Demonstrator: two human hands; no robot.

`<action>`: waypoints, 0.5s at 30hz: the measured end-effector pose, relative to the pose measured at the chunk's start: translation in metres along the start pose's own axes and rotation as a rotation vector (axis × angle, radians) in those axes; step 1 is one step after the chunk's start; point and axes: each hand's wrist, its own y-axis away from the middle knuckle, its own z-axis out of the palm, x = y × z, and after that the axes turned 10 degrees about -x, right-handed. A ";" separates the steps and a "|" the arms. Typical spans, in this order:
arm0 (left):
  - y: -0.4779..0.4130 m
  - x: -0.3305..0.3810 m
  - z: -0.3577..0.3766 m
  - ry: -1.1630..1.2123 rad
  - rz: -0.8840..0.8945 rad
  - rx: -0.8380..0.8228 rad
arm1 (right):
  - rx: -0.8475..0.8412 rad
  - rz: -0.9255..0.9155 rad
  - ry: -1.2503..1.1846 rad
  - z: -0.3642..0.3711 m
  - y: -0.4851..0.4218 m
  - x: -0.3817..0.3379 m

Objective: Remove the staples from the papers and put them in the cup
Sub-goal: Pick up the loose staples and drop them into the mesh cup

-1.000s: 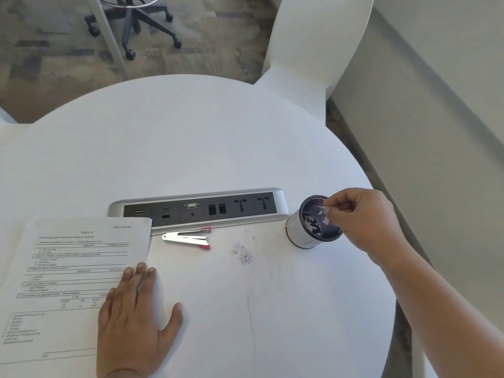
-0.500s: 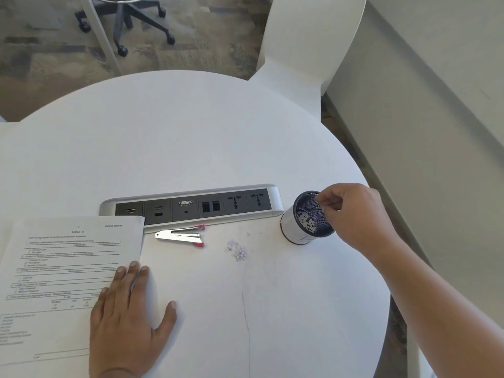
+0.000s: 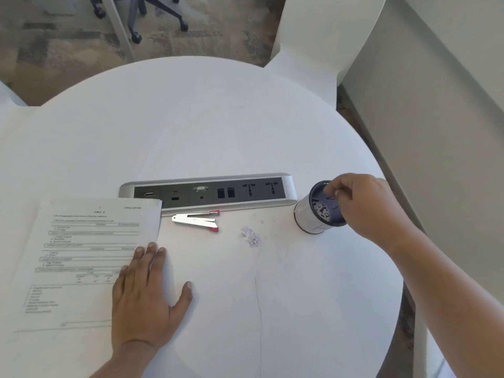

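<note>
A stack of printed papers (image 3: 90, 241) lies at the table's left. My left hand (image 3: 144, 296) rests flat on its lower right corner, fingers spread, holding nothing. A white cup with a dark inside (image 3: 308, 216) stands at the right, with staples in its bottom. My right hand (image 3: 365, 205) hovers over the cup's mouth, thumb and fingertips pinched together just inside the rim. Anything between the fingertips is too small to see. A small heap of loose staples (image 3: 252, 236) lies on the table between the papers and the cup.
A silver staple remover with red tips (image 3: 196, 221) lies in front of a socket panel (image 3: 207, 192) set into the round white table (image 3: 218, 118). A white chair (image 3: 321, 36) stands behind the table; a wall (image 3: 436, 132) runs along the right.
My right hand stays over the cup, its pinched fingertips a little deeper in the mouth. My left hand has not moved on the papers. Only the view has shifted slightly.
</note>
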 end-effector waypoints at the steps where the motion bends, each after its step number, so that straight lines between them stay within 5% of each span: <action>1: 0.000 0.000 0.000 -0.002 -0.006 -0.002 | 0.010 -0.025 -0.023 0.000 0.005 -0.007; 6: 0.002 -0.001 -0.001 -0.004 -0.025 -0.008 | 0.038 -0.180 -0.221 0.025 0.028 -0.042; 10: 0.003 -0.001 -0.001 -0.012 -0.027 -0.007 | -0.049 -0.297 0.015 0.087 0.019 -0.044; 15: 0.002 -0.001 0.000 -0.014 -0.031 0.000 | -0.175 -0.229 0.313 0.130 0.006 -0.043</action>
